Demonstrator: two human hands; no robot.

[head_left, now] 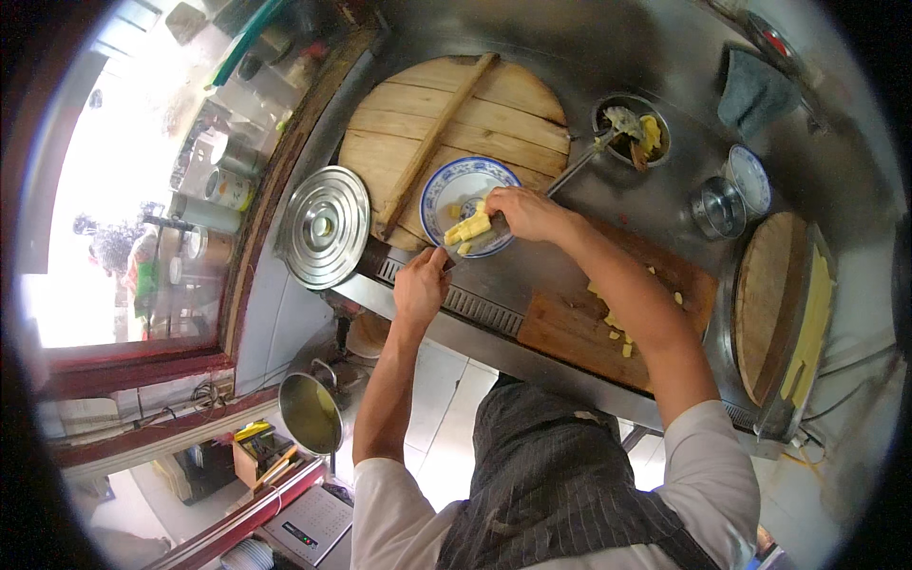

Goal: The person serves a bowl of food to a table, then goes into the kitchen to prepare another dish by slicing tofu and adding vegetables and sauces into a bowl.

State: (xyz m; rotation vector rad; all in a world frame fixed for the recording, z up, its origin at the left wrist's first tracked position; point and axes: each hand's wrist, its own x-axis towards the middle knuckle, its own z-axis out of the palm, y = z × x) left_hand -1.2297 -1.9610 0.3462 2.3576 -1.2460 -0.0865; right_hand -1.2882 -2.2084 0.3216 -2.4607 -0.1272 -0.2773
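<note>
My left hand [422, 287] is closed at the near left of a white bowl with a blue pattern [429, 211]. It grips what looks like a knife [450, 267], of which only a little dark metal shows. Over the bowl, my right hand [522, 215] has its fingers closed on cut yellow food pieces [467, 226], lined up in a row. A few loose pieces are inside the bowl. More yellow cubes lie scattered on the wooden cutting board [556, 328], partly hidden beneath my right forearm.
A round wooden lid [404, 104] with a crossbar lies behind the bowl, a round metal lid [325, 228] to its left. A metal pot [657, 106] with a ladle stands back right, near a steel cup [717, 209]. Another round wooden lid [766, 294] is far right.
</note>
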